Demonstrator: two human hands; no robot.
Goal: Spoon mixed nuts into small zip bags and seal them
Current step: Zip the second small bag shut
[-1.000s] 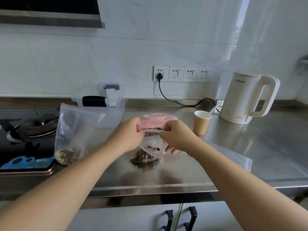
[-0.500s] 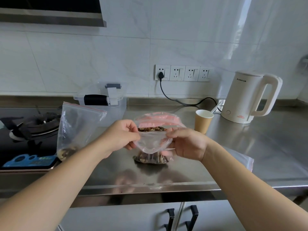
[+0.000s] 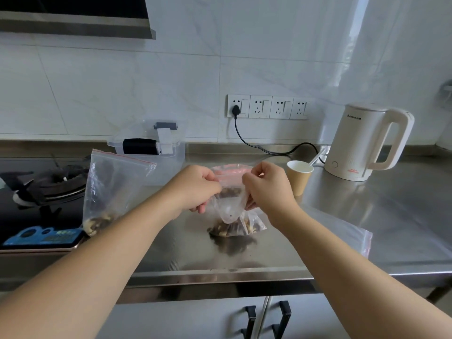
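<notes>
Head view shows the left hand (image 3: 195, 189) and right hand (image 3: 266, 187) close together above the steel counter (image 3: 367, 216), each pinching the pink-striped top edge of a small zip bag (image 3: 230, 204). The fingers of both are curled onto the strip from either side, so neither hand is free. The bag hangs between them with its bottom resting on the counter, where a dark heap of mixed nuts (image 3: 232, 228) fills the lowest part; some nuts also show just below the strip.

To the left stands a larger zip bag (image 3: 112, 189) with a red seal line and a little of the nut mix at its base, its mouth apparently open. Just right of the hands sits a paper cup (image 3: 299, 176) with a white spoon (image 3: 316, 157) in it, and beyond that a white kettle (image 3: 367, 148). An empty-looking clear bag (image 3: 352, 233) lies flat under the right forearm.

Judging from this, the small bag is filled and the seal is being pressed; whether the strip is fully closed cannot be told. At least the flat bag remains to fill.
</notes>
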